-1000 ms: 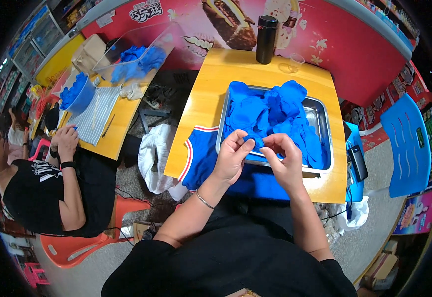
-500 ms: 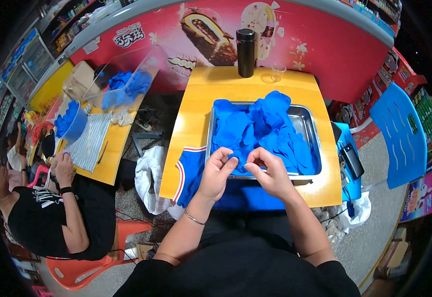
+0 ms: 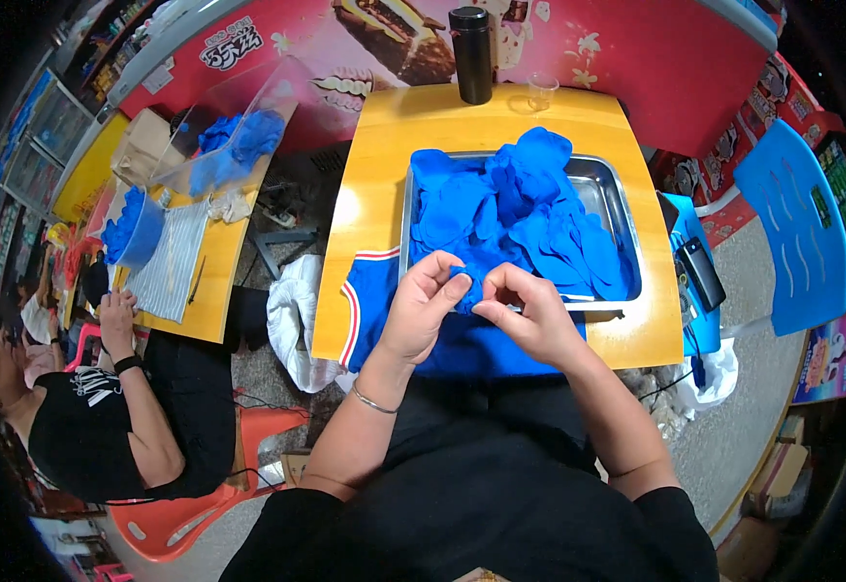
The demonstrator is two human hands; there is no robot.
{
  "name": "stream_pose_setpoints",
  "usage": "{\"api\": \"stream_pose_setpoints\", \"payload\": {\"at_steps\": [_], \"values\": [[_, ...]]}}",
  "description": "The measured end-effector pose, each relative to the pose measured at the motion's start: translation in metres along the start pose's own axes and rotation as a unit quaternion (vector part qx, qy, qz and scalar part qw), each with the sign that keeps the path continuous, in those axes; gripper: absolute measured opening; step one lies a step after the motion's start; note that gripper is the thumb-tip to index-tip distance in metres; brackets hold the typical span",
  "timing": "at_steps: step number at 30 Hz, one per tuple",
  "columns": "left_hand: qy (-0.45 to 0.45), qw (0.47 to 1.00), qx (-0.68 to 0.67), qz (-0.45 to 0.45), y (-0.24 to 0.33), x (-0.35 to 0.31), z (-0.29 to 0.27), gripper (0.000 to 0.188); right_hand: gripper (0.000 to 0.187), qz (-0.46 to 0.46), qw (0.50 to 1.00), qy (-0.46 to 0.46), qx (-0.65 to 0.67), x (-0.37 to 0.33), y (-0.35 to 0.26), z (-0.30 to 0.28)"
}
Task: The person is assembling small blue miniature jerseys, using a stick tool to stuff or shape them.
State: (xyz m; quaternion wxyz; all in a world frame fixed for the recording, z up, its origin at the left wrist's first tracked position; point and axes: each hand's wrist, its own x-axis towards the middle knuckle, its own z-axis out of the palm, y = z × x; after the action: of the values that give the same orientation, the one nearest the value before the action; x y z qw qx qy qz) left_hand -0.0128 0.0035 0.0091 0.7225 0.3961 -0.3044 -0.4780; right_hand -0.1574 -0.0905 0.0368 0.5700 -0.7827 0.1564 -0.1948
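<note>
My left hand and my right hand meet over the near edge of a shiny metal tray. Fingertips of both pinch a small blue fabric piece, crumpled between them. Behind it a heap of thin blue fabric pieces, rounded like petals, fills most of the tray. Under the tray's near side lies a blue garment with red and white trim, spread on the yellow wooden table. The fingers partly hide the held piece.
A black flask and a clear cup stand at the table's far edge. To the left, a co-worker sits at another table with a blue bowl and a clear bin. A blue chair stands right.
The view has shifted, so the tray and table sit higher in the picture. Both hands still pinch the fabric, which shows more between them. The co-worker's raised hand has opened somewhat.
</note>
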Motion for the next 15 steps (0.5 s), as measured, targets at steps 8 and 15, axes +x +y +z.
{"api": "stream_pose_setpoints", "payload": {"at_steps": [8, 15], "values": [[-0.01, 0.999, 0.043, 0.016, 0.008, 0.001, 0.007, 0.009, 0.013, -0.044, 0.998, 0.025, 0.038, 0.001, 0.001, -0.001], [-0.062, 0.996, -0.017, -0.063, 0.006, 0.004, 0.001, 0.013, 0.013, -0.075, 0.997, 0.007, -0.002, 0.001, -0.001, -0.004]]}}
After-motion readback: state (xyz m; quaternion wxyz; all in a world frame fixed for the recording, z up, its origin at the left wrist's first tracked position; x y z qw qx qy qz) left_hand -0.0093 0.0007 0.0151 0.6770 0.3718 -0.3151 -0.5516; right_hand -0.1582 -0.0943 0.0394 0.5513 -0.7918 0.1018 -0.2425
